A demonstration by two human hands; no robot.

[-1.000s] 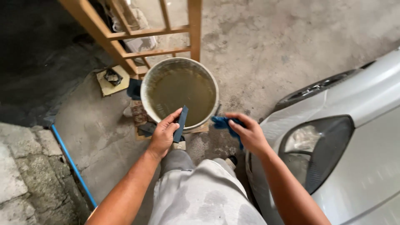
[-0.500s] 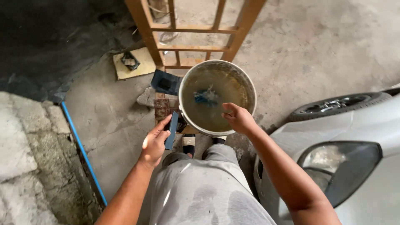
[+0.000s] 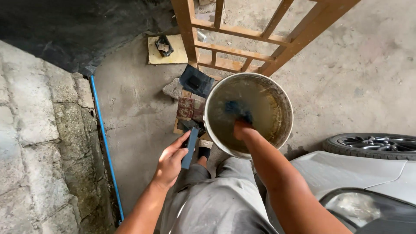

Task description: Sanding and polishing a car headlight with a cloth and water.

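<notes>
Standing over a grey bucket (image 3: pixel 284 102) of murky brownish water, the person has the right hand (image 3: pixel 241 128) plunged below the surface, where a blue cloth (image 3: pixel 237 109) shows dimly just beyond it. Whether those fingers are closed on the cloth cannot be told; the water hides them. The left hand (image 3: pixel 170 162) hangs beside the bucket, fingers curled around a flat dark blue block (image 3: pixel 190 148) with the thumb pressed along its edge.

Status, as judged from the view:
- Cloth: submerged, wetting under way, not yet lifted or wrung
- Block: dry side of the rim, not dipped
- Silver car (image 3: pixel 346 182) at the right: no wet streaks or foam visible on the panel near the headlight

A wooden frame (image 3: pixel 242 32) leans behind the bucket; a blue pipe (image 3: pixel 103 143) runs along the stone kerb
</notes>
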